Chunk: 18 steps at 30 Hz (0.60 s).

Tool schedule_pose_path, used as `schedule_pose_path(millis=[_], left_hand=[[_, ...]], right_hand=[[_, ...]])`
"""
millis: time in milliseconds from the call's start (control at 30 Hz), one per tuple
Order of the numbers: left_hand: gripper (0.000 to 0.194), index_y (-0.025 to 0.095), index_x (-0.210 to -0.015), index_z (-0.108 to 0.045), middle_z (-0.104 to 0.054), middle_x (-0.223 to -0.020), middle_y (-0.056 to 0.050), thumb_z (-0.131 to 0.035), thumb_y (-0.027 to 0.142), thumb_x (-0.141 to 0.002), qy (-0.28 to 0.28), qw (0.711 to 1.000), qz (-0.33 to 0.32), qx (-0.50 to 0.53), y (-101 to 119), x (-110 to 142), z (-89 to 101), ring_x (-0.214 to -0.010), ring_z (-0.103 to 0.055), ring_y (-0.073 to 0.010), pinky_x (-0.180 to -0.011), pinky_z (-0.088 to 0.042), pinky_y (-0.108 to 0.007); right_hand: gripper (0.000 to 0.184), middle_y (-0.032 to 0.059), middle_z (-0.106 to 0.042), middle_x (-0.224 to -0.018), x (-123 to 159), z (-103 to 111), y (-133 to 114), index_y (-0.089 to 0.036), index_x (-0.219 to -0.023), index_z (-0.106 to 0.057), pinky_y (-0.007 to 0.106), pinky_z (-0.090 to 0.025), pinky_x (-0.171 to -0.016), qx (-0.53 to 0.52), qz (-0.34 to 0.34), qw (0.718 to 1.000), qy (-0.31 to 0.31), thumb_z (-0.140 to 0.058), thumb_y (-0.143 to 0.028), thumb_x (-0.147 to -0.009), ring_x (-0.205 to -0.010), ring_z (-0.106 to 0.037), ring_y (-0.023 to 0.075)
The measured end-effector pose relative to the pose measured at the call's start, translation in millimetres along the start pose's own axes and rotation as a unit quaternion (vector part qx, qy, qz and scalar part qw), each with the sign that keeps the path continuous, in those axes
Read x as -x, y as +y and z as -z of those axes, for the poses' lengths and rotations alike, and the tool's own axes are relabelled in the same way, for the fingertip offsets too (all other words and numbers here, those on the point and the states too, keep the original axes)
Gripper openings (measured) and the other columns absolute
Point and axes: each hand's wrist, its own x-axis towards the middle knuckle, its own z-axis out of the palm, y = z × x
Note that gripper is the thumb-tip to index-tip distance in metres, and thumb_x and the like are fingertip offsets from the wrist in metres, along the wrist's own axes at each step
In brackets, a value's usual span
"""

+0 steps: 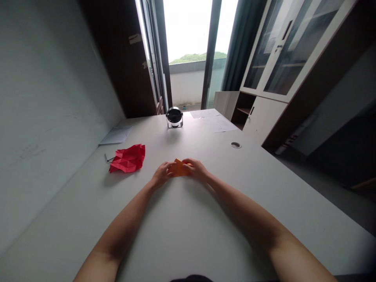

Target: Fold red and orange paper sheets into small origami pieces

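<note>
A small folded piece of orange paper [178, 169] is held between both hands at the middle of the white table. My left hand [162, 172] has its fingers closed on the paper's left side. On the right side, my right hand [196, 169] grips it with thumb and fingers. One corner of the paper points up between the hands. The fingers cover parts of its edges, so the full folded shape is hidden. To the left lies a creased sheet of red paper [128, 158], apart from both hands.
The white table [182, 231] runs along a wall on the left. A round black device on a metal stand [174, 116] stands at the back. White sheets [221, 124] lie at the far right, another paper [116, 135] at the far left. A cable hole [235, 145] sits near the right edge.
</note>
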Motion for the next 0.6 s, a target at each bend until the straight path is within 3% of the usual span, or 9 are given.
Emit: schedule_pose_path(millis=[233, 433, 600], left_hand=[[0.060, 0.029, -0.134, -0.059, -0.063, -0.109, -0.005, -0.058, 0.006, -0.078, 0.041, 0.998, 0.014, 0.035, 3.9, -1.7, -6.8, -0.088, -0.060, -0.0176, -0.084, -0.052, -0.033], [0.047, 0.027, -0.127, -0.065, -0.063, -0.105, -0.004, -0.057, 0.011, -0.084, 0.059, 0.996, 0.017, 0.064, 4.7, -2.6, -5.3, -0.083, -0.060, -0.0150, -0.077, -0.052, -0.028], [0.037, 0.026, -0.118, -0.071, -0.063, -0.105, -0.005, -0.057, 0.014, -0.085, 0.049, 0.997, 0.048, -0.037, 2.0, -1.1, -3.3, -0.091, -0.062, -0.0178, -0.086, -0.052, -0.031]], right_hand=[[0.032, 0.0002, -0.074, -0.092, 2.6, -4.5, -12.8, -0.029, -0.121, -0.067, 0.028, -0.051, -0.074, 0.010, 0.022, 0.999, 0.024, -0.057, -0.028, -0.090, -0.077, -0.066, 0.0164], [0.032, -0.0007, -0.068, -0.080, 0.0, -3.5, -8.5, -0.025, -0.121, -0.066, 0.023, -0.046, -0.055, -0.067, -0.012, 0.998, 0.008, -0.054, -0.034, -0.092, -0.057, -0.057, 0.0122], [0.023, 0.0025, -0.072, -0.090, -2.1, -7.0, 2.5, -0.024, -0.103, -0.074, 0.027, -0.050, -0.073, 0.098, 0.007, 0.995, 0.020, -0.055, -0.018, -0.091, -0.075, -0.062, 0.0154]])
